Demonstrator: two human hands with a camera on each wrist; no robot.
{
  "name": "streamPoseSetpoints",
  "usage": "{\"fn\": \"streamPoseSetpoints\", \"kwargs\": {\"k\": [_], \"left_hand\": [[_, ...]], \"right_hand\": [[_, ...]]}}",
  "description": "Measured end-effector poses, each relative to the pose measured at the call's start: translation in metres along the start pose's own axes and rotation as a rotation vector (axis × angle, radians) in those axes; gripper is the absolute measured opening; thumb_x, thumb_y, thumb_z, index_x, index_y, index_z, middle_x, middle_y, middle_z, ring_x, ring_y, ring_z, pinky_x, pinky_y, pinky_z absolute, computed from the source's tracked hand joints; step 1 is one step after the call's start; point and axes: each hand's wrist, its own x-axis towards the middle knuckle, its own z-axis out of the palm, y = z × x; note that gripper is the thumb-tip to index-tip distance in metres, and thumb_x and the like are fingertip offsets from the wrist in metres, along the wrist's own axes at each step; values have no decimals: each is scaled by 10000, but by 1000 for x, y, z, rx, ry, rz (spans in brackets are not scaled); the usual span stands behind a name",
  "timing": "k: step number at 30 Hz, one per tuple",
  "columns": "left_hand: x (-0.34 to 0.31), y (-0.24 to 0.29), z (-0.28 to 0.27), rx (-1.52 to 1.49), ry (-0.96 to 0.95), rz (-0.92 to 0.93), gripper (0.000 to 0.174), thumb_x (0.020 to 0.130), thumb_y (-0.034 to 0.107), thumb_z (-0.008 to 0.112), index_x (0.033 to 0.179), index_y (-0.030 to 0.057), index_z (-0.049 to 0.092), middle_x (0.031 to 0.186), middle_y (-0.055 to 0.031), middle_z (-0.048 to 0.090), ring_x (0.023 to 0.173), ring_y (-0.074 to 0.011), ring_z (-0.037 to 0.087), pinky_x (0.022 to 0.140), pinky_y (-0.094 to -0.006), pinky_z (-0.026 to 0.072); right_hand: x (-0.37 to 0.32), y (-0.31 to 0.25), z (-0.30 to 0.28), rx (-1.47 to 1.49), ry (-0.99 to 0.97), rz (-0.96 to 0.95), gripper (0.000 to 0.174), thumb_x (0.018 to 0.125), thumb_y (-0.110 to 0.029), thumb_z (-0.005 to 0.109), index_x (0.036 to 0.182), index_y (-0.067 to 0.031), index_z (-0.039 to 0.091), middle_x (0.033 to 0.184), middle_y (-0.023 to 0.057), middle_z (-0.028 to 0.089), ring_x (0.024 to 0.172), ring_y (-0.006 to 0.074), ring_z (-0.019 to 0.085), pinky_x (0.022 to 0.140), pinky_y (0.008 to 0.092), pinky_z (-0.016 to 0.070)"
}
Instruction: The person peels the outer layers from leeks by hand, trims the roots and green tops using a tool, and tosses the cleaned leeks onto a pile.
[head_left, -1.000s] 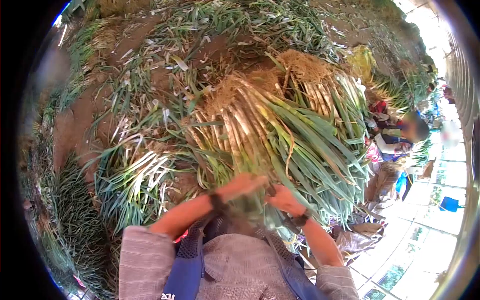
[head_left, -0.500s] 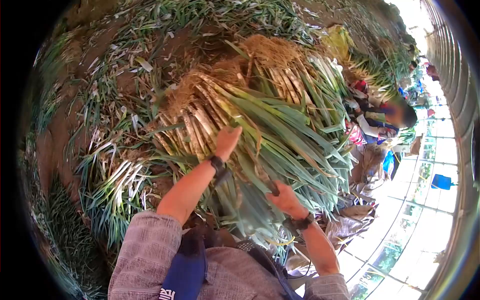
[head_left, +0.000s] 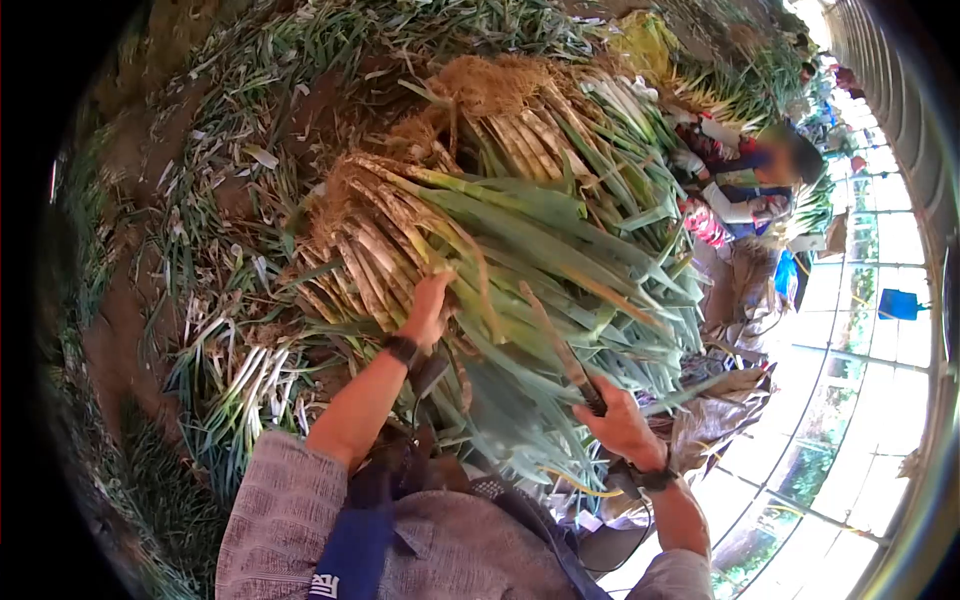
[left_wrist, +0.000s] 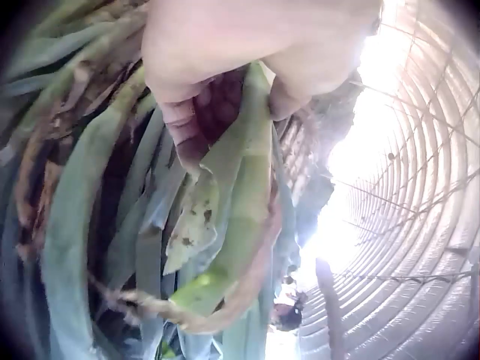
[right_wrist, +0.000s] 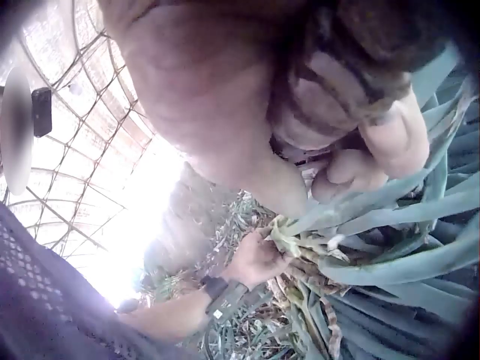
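Observation:
My left hand point(head_left: 428, 310) grips a green leek at the lower part of its leaves, in the middle of a large pile of leeks point(head_left: 380, 260) with brown roots. In the left wrist view, the fingers and thumb of my left hand point(left_wrist: 247, 56) pinch a pale green leaf point(left_wrist: 251, 169) with a torn, spotted flap. My right hand point(head_left: 620, 425) is curled round the dark handle of a long knife point(head_left: 555, 340), its blade angled up and left over the leaves. The right wrist view shows my right hand point(right_wrist: 375, 161) above leaves, near the left hand point(right_wrist: 255, 260).
Cut leaves point(head_left: 235, 190) cover the soil at the left and top. A smaller bunch of pale stems point(head_left: 260, 375) lies left of the pile. Another person point(head_left: 745, 185) sits at the right, near a crumpled brown sheet point(head_left: 715, 415). A yellow bag point(head_left: 640, 45) lies beyond the pile.
My left hand has moved from beside the right hand up to the leek stems. My right hand has drawn away to the right, and the knife blade now shows plainly. The head view has shifted.

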Motion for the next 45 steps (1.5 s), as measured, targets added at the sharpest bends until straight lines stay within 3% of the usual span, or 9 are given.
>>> {"fn": "streamPoseSetpoints", "kwargs": {"k": [4,6,9,13,17,26,28,41,45], "left_hand": [[-59,-10,-14,40,-16,-140,267,968,213,546,1138,7,540,956,-67,617,832,-211,641,757,-433,551],[-75,-23,-41,164,6,-233,544,956,264,620,1367,-25,410,1206,-119,564,1080,-246,584,899,-413,515],[-90,-46,-60,412,83,-148,652,938,318,657,1444,14,380,1318,-95,525,1166,-248,527,965,-447,468],[-88,-57,-85,397,50,-175,640,924,328,673,1414,5,417,1294,-109,545,1140,-235,552,935,-432,488],[-90,-48,-86,532,136,-161,440,948,239,644,1308,10,537,1125,-80,636,985,-207,622,872,-415,535],[-95,-43,-91,551,94,-118,392,897,228,703,1197,-9,614,1077,-88,663,946,-191,632,839,-372,518],[-96,-46,-87,519,146,-27,367,847,212,714,1094,-51,645,914,-80,683,771,-151,630,685,-322,503],[-93,-58,-100,592,181,-21,313,863,249,699,948,-50,653,866,-106,679,798,-174,618,727,-347,480],[-94,-59,-108,607,112,-67,354,896,259,688,1127,-6,647,996,-77,673,914,-179,623,810,-353,499]], "right_hand": [[-37,15,18,6,-61,-230,431,822,-196,699,1194,-19,570,761,162,603,673,249,577,643,381,472],[-53,17,34,-9,-128,-158,427,812,-191,704,1180,-18,575,751,164,598,665,258,581,641,381,477],[-54,24,60,-7,-167,-136,411,809,-209,706,1146,-21,564,749,177,603,652,324,595,634,426,480],[-24,30,97,-239,-69,-202,355,816,-235,686,1086,-61,536,853,216,648,801,426,623,653,509,478],[12,41,128,-299,-118,-296,355,817,-254,680,1097,-89,537,854,207,644,819,431,616,675,510,478],[55,-3,143,-221,-99,-276,413,820,-286,684,1133,-63,532,836,228,654,811,453,613,687,516,484],[75,-12,148,-212,-81,-312,433,820,-295,683,1150,-59,533,843,236,656,818,458,614,693,518,484],[192,-77,156,-191,-59,-324,425,786,-268,679,1096,10,592,884,261,665,852,433,634,755,473,500],[199,-90,150,-90,-84,-225,386,785,-249,686,1053,16,602,917,276,650,889,408,633,780,450,493]]}}
